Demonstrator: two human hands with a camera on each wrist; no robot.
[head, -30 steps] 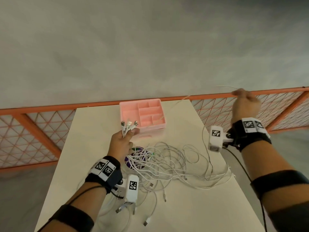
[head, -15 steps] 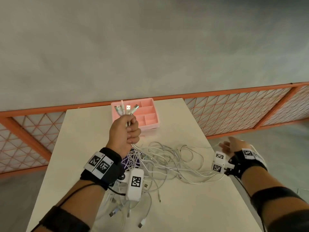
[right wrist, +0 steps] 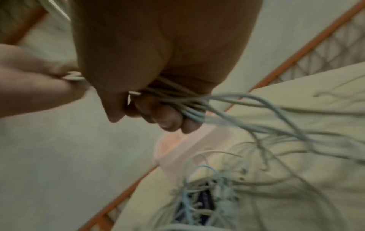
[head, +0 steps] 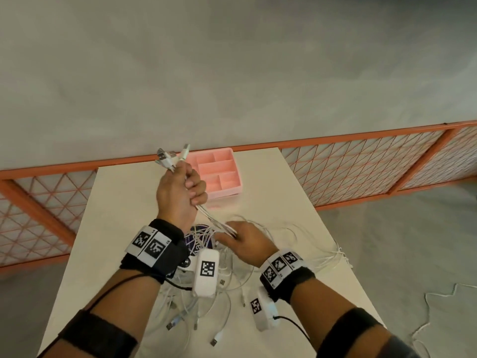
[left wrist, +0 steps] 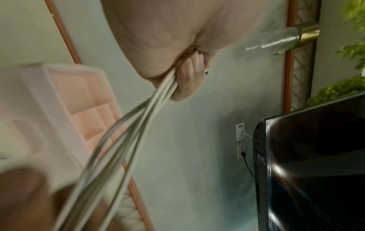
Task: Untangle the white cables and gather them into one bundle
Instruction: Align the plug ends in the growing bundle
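Note:
My left hand (head: 182, 195) is raised over the white table (head: 284, 192) and grips a bunch of white cables (head: 206, 214). Their plug ends (head: 171, 157) stick up above the fist. Just below it, my right hand (head: 242, 241) curls its fingers (right wrist: 168, 115) round the same strands (right wrist: 189, 101). In the left wrist view the cables (left wrist: 134, 129) run taut from my left fingers (left wrist: 189, 75) down toward the right hand. The remaining cables lie in a loose tangle (head: 227, 277) under my wrists, with several plugs near the front edge.
A pink compartment tray (head: 219, 174) stands at the table's far end, close behind my left hand. A dark round disc (head: 192, 235) lies under the tangle. Some loops (head: 340, 254) hang over the right edge. An orange lattice fence (head: 361, 164) runs behind. A dark screen (left wrist: 316, 156) stands nearby.
My right hand came down from high on the far right, passed the table's right edge and now grips the cables below my left hand. The left hand rose with the plug ends.

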